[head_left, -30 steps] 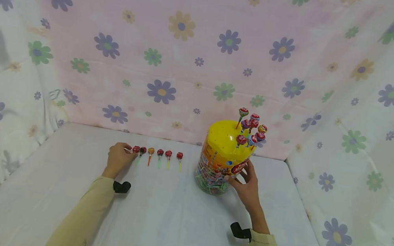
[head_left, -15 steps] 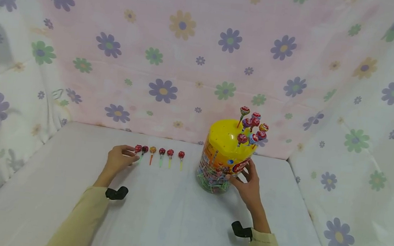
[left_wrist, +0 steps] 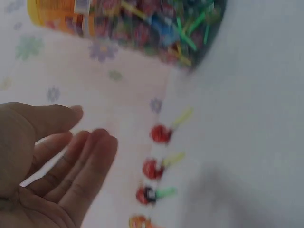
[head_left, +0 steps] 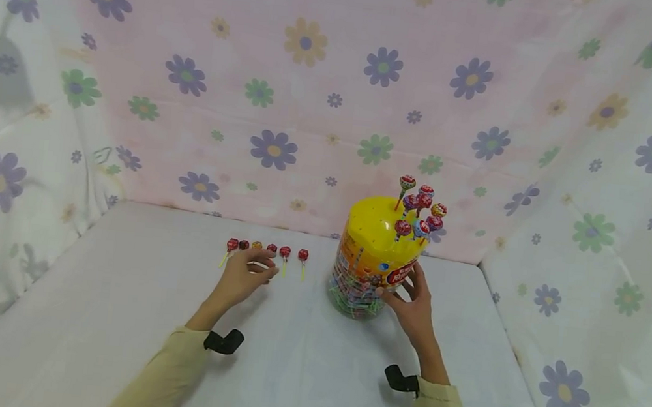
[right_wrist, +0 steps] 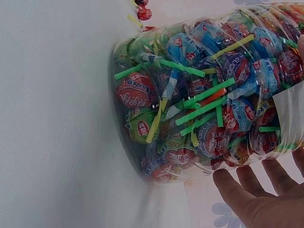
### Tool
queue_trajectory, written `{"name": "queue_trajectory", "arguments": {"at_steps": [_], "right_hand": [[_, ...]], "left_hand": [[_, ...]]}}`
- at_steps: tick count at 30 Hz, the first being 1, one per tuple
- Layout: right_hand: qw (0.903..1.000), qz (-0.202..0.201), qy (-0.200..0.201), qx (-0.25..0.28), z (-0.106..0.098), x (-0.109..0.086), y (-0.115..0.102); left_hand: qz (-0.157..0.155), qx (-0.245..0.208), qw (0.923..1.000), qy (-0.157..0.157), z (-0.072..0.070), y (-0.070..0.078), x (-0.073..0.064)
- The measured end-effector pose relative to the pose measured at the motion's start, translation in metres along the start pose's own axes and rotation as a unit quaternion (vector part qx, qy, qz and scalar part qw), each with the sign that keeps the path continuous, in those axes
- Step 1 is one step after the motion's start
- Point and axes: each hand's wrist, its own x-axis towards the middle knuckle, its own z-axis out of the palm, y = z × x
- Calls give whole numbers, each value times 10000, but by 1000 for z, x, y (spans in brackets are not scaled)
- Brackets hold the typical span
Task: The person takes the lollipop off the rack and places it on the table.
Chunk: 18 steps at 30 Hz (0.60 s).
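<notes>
My left hand (head_left: 243,277) hovers over a row of lollipops on the white table, fingers loosely bent and holding nothing. Partly behind its fingers is an orange-wrapped lollipop (head_left: 257,245); in the left wrist view a red lollipop (left_wrist: 161,134) with a yellow stick lies beyond the fingertips. With its thumb in front and fingers along the side, my right hand (head_left: 412,307) holds a clear plastic jar (head_left: 353,285) upright. Many lollipops (right_wrist: 185,50) fill the jar. Several more, such as a green-wrapped lollipop (head_left: 407,182), stand stuck in its yellow lid (head_left: 368,224).
The row's right end is a red lollipop (head_left: 303,254), lying between the left hand and the jar. A white cloth covers the table (head_left: 286,370). Flower-printed curtains (head_left: 312,97) stand behind and at both sides.
My left hand has let go of the leftmost lollipop and moved right over the middle of the row. That lollipop's stick now shows. The right hand stays on the jar.
</notes>
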Motion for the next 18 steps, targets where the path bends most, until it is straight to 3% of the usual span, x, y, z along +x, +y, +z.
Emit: {"name": "queue_trajectory", "arguments": {"at_steps": [8, 15, 18], "right_hand": [[9999, 78, -46, 68, 0, 1, -2], [9999, 93, -7, 119, 0, 2, -1], [9999, -11, 55, 82, 0, 7, 13]], "left_hand": [[954, -962, 9908, -16, 38, 48, 11], [1484, -756, 9859, -161, 61, 101, 18], [1680, -794, 9821, -313, 70, 122, 20]]}}
